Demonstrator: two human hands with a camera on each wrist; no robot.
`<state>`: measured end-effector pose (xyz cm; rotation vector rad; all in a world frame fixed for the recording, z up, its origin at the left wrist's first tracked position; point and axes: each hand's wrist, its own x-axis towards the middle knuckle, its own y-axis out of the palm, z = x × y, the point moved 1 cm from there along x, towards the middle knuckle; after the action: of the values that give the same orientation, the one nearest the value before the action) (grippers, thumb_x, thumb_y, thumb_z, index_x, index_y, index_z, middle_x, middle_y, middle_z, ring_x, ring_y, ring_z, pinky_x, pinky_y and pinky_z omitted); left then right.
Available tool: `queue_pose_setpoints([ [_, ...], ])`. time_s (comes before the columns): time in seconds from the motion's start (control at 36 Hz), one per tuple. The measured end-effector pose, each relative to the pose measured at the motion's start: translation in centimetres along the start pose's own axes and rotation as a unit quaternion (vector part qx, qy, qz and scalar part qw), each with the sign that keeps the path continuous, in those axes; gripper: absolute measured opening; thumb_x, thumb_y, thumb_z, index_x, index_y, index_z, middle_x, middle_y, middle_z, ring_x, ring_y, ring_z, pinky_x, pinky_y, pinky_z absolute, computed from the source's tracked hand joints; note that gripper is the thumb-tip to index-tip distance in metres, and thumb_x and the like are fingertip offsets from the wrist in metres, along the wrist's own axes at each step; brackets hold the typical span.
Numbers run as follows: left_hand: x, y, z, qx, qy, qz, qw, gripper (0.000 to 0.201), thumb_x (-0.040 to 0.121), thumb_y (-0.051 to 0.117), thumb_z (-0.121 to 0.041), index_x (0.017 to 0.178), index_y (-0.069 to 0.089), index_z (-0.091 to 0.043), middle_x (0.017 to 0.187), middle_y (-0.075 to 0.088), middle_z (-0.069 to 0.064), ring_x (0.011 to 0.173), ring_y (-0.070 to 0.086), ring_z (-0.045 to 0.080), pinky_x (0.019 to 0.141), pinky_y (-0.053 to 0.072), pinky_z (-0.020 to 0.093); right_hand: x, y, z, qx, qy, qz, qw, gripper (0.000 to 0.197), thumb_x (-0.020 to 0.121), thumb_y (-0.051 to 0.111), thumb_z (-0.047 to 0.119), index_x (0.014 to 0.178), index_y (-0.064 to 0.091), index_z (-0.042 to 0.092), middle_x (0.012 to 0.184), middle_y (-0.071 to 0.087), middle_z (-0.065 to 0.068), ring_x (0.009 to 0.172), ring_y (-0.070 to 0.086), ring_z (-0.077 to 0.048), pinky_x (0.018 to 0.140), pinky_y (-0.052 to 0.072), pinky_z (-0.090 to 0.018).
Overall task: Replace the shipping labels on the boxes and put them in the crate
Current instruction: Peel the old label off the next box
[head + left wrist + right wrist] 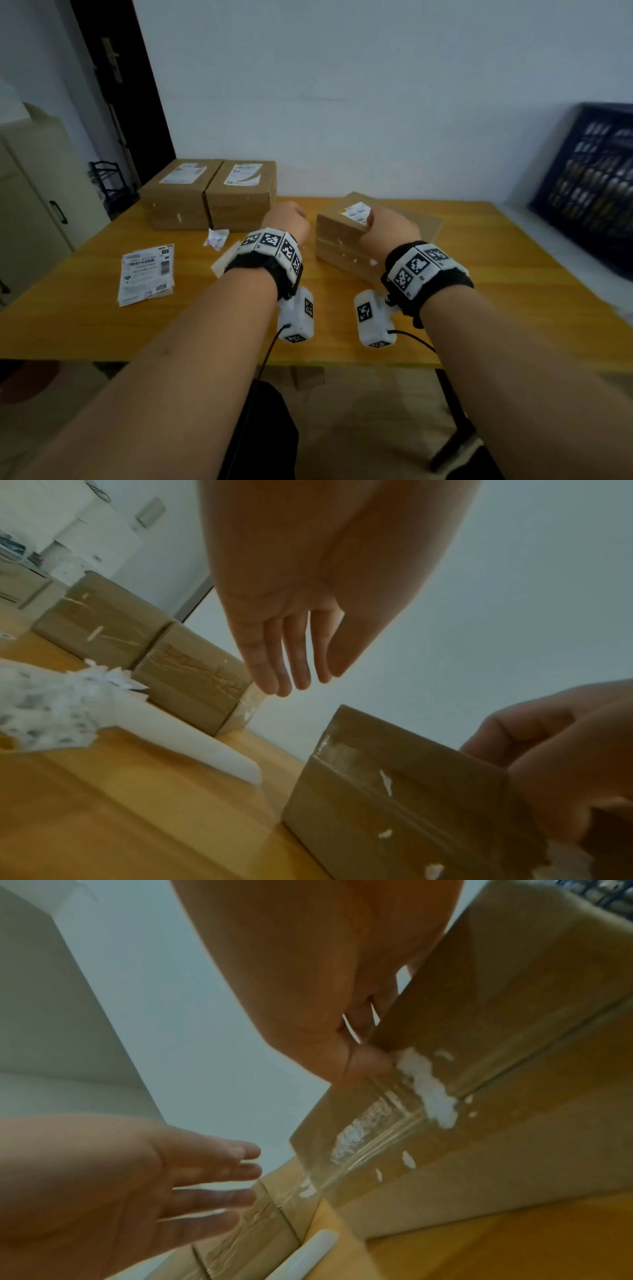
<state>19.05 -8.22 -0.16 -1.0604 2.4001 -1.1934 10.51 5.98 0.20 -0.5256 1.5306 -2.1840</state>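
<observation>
Right hand on the near box, left hand free beside it

The right hand (390, 228) grips the top front edge of the near box (346, 246), fingers curled over it by its label (356, 212). Just left of that box the left hand (291, 631) hovers, fingers straight, holding nothing; the crate (592, 185) stands well right.

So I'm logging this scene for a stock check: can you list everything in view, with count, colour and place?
Cardboard boxes: two, brown, side by side at the table's far left, each labelled on top.
Near box: one, brown, centre-right, label on top.
Label sheets: small stack, white, left on the table.
Crumpled paper: one, white, before the two boxes.
Table: one, yellow wood.
Crate: one, dark blue, leaning at the right.
Cabinet: one, cream, far left.
Left hand: open, above the table.
Right hand: grips the near box's top edge.
</observation>
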Motion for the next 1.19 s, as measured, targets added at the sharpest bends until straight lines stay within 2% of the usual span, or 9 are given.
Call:
queue_pose_setpoints([
  [0.14, -0.3, 2.0, -1.7, -0.065, 0.038, -0.005, 0.997, 0.03, 0.099, 0.045, -0.02, 0.125, 0.061, -0.017, 0.13, 0.06, 0.004, 0.113, 0.059, 0.023, 0.092, 0.048, 0.03, 0.2, -0.1, -2.2, 0.012, -0.011, -0.035, 0.999, 0.027, 0.087, 0.045, 0.004, 0.107, 0.057, 0.019, 0.103, 0.065, -0.005, 0.092, 0.054, -0.025, 0.11, 0.033, -0.044],
  [0.19, -0.6, 2.4, -2.4, -0.065, 0.051, -0.011, 0.996, 0.028, 0.099, 0.046, -0.021, 0.121, 0.063, -0.019, 0.125, 0.063, 0.002, 0.109, 0.06, 0.021, 0.086, 0.045, 0.026, 0.2, -0.2, -2.9, 0.022, -0.013, -0.042, 0.999, 0.03, 0.087, 0.046, 0.003, 0.106, 0.06, 0.021, 0.108, 0.065, -0.006, 0.1, 0.056, -0.027, 0.11, 0.034, -0.045],
  [0.39, -1.0, 3.8, -2.7, -0.156, 0.03, 0.001, 0.987, 0.018, 0.085, 0.064, -0.009, 0.071, 0.066, -0.02, 0.082, 0.071, 0.002, 0.077, 0.069, 0.019, 0.075, 0.059, 0.036, 0.5, -1.0, -4.5, -0.002, 0.033, -0.063, 0.997, 0.037, 0.094, 0.049, 0.016, 0.122, 0.065, 0.033, 0.142, 0.046, -0.008, 0.14, 0.029, -0.031, 0.114, 0.027, -0.046],
  [0.47, -1.5, 4.2, -2.8, -0.199, 0.027, 0.015, 0.98, 0.018, 0.082, 0.068, -0.006, 0.067, 0.065, -0.016, 0.07, 0.067, 0.002, 0.061, 0.065, 0.015, 0.062, 0.058, 0.027, 0.4, -1.3, -4.0, 0.043, 0.004, -0.078, 0.996, 0.036, 0.092, 0.049, 0.013, 0.119, 0.068, 0.028, 0.129, 0.06, -0.004, 0.123, 0.049, -0.027, 0.107, 0.038, -0.043],
  [0.58, -1.8, 4.7, -2.6, -0.209, 0.046, -0.014, 0.977, 0.021, 0.076, 0.073, -0.012, 0.06, 0.063, -0.022, 0.069, 0.065, -0.006, 0.068, 0.06, 0.011, 0.063, 0.052, 0.026, 0.4, -1.2, -3.0, 0.116, -0.031, -0.078, 0.99, 0.024, 0.091, 0.057, 0.02, 0.109, 0.074, 0.022, 0.112, 0.071, -0.001, 0.102, 0.064, -0.021, 0.09, 0.053, -0.036],
  [0.78, -1.3, 4.2, -2.7, -0.121, 0.081, -0.018, 0.989, 0.009, 0.088, 0.061, -0.019, 0.085, 0.068, -0.023, 0.082, 0.059, -0.01, 0.078, 0.054, 0.008, 0.059, 0.036, 0.019, 1.5, -1.2, -2.1, 0.028, -0.03, -0.025, 0.999, 0.026, 0.087, 0.067, 0.041, 0.096, 0.077, 0.019, 0.1, 0.072, -0.003, 0.092, 0.065, -0.021, 0.081, 0.056, -0.034],
  [0.97, -0.7, 4.5, -2.5, -0.151, 0.074, -0.011, 0.986, 0.025, 0.085, 0.062, -0.015, 0.066, 0.061, -0.03, 0.076, 0.062, -0.01, 0.079, 0.061, 0.013, 0.063, 0.044, 0.021, 2.1, -1.9, -1.2, -0.063, -0.029, -0.022, 0.997, 0.036, 0.082, 0.069, 0.051, 0.095, 0.07, 0.017, 0.073, 0.058, 0.001, 0.067, 0.057, -0.017, 0.059, 0.047, -0.028],
  [1.11, -0.5, 4.7, -2.3, -0.172, 0.075, -0.01, 0.982, 0.012, 0.085, 0.064, -0.015, 0.076, 0.068, -0.023, 0.085, 0.068, -0.003, 0.085, 0.064, 0.016, 0.077, 0.051, 0.027, 1.7, -2.3, -0.2, -0.13, -0.061, -0.048, 0.989, 0.03, 0.085, 0.07, 0.041, 0.081, 0.057, 0.015, 0.068, 0.052, 0.001, 0.074, 0.059, -0.023, 0.067, 0.051, -0.033],
  [1.19, -0.5, 4.8, -2.2, -0.19, 0.071, -0.012, 0.979, 0.013, 0.085, 0.064, -0.014, 0.077, 0.068, -0.023, 0.086, 0.068, -0.003, 0.085, 0.064, 0.015, 0.076, 0.051, 0.026, 1.5, -2.3, 0.1, -0.157, -0.084, -0.051, 0.983, 0.033, 0.088, 0.067, 0.036, 0.069, 0.049, 0.016, 0.068, 0.052, 0.0, 0.072, 0.059, -0.023, 0.067, 0.051, -0.033],
])
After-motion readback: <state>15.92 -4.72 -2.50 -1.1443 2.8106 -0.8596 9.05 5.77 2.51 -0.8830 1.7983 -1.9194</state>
